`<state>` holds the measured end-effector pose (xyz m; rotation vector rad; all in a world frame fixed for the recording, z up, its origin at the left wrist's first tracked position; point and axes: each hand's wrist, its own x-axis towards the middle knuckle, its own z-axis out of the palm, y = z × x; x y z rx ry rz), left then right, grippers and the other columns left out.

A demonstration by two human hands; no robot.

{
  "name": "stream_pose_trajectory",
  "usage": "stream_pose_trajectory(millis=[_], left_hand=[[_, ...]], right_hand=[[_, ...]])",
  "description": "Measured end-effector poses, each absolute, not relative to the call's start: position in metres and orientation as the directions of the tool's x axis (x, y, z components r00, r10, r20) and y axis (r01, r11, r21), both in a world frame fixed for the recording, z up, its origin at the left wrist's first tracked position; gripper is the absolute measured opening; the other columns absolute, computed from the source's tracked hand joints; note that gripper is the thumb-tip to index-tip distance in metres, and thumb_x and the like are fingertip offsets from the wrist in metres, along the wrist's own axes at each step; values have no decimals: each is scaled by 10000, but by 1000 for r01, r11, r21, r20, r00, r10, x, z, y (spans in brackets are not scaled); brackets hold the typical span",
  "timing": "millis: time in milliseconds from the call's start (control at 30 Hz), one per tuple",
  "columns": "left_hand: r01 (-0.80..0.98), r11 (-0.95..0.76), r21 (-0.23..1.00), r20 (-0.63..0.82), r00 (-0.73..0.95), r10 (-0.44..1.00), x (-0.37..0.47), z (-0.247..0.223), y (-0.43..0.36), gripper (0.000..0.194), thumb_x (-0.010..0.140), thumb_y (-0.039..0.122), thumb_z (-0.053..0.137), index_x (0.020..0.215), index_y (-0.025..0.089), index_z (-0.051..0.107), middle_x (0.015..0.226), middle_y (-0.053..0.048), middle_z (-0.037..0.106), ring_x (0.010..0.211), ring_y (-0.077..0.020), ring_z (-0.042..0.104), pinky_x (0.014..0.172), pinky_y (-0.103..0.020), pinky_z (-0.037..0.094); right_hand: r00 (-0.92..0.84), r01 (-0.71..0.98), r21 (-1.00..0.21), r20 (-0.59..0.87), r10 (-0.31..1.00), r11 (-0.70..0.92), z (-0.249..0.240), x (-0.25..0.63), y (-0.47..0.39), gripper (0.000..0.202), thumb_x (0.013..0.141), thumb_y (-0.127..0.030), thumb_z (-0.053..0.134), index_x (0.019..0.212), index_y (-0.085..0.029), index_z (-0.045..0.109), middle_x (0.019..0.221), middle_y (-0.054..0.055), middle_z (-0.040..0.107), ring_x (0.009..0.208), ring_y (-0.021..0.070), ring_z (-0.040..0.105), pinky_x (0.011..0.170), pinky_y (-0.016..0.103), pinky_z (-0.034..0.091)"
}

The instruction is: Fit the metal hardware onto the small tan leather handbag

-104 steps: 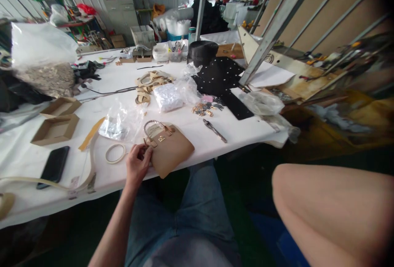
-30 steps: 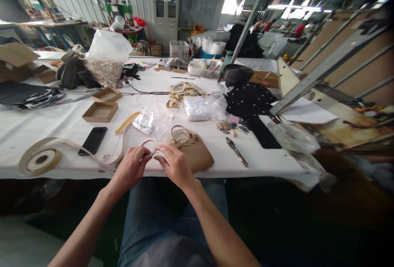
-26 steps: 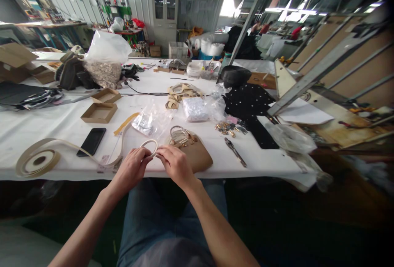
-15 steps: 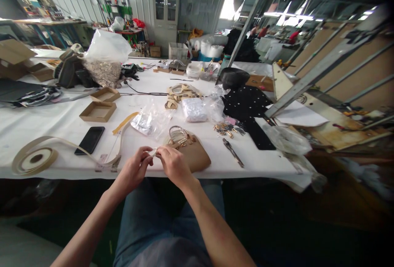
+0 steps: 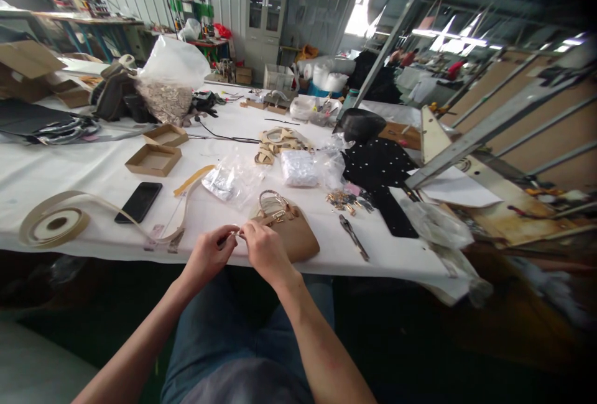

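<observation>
My left hand (image 5: 213, 250) and my right hand (image 5: 262, 247) meet fingertip to fingertip over the front edge of the table. Both are closed in a pinch on a small whitish piece (image 5: 237, 234), mostly covered by the fingers and too small to name. Right behind my right hand sits a tan handbag (image 5: 301, 233) with a looped handle and gold-coloured metal fittings; the hand hides part of its left side. A plier-like metal tool (image 5: 353, 237) lies to the right of the bag.
Left of my hands are a phone (image 5: 138, 202) and a roll of pale tape (image 5: 69, 224) with its end unwound. Clear plastic bags (image 5: 232, 179), small gold hardware (image 5: 342, 199), tan straps (image 5: 280, 143) and open cardboard boxes (image 5: 153, 161) lie farther back. A metal post (image 5: 396, 37) slants at right.
The view has shifted and tilted slightly. My fingertips have drawn closer together, and less of the whitish piece shows between them. The handbag stays where it was.
</observation>
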<state>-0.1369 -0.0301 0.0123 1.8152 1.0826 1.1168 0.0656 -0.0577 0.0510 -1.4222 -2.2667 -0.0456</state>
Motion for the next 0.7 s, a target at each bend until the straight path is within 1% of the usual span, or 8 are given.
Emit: stream_pose_trajectory(millis=[100, 333, 467, 700], left_hand=[[262, -386, 885, 317, 269, 910, -139, 11, -29, 242, 1120, 401, 683, 1170, 247, 864, 946, -5, 818, 861, -200, 782, 823, -293, 561], [287, -349, 892, 291, 225, 930, -145, 11, -26, 237, 1093, 419, 720, 1173, 236, 849, 962, -32, 837, 894, -245, 803, 846, -332, 573], [297, -395, 870, 321, 266, 909, -147, 10, -26, 209, 1110, 395, 698, 1095, 243, 842, 947, -24, 822, 865, -231, 781, 817, -325, 555], [286, -453, 844, 363, 316, 876, -151, 3, -26, 212, 1141, 383, 680, 1091, 229, 818, 895, -13, 781, 797, -194, 718, 769, -312, 510]], right_hand=[[-360, 870, -185, 395, 845, 457, 50, 64, -55, 113, 1196, -175, 541, 1149, -212, 637, 1122, 59, 743, 993, 235, 701, 869, 363, 490], [-361, 861, -190, 424, 831, 471, 45, 63, -51, 82, 1172, -167, 590, 1182, -214, 656, 1117, 68, 762, 963, 244, 692, 864, 379, 480], [-362, 864, -180, 426, 829, 470, 44, 62, -50, 76, 1162, -163, 610, 1160, -218, 663, 1100, 67, 763, 943, 246, 689, 850, 382, 476], [-347, 874, -180, 420, 839, 452, 46, 63, -52, 58, 1171, -191, 616, 1153, -216, 666, 1084, 67, 760, 947, 242, 691, 850, 373, 460]])
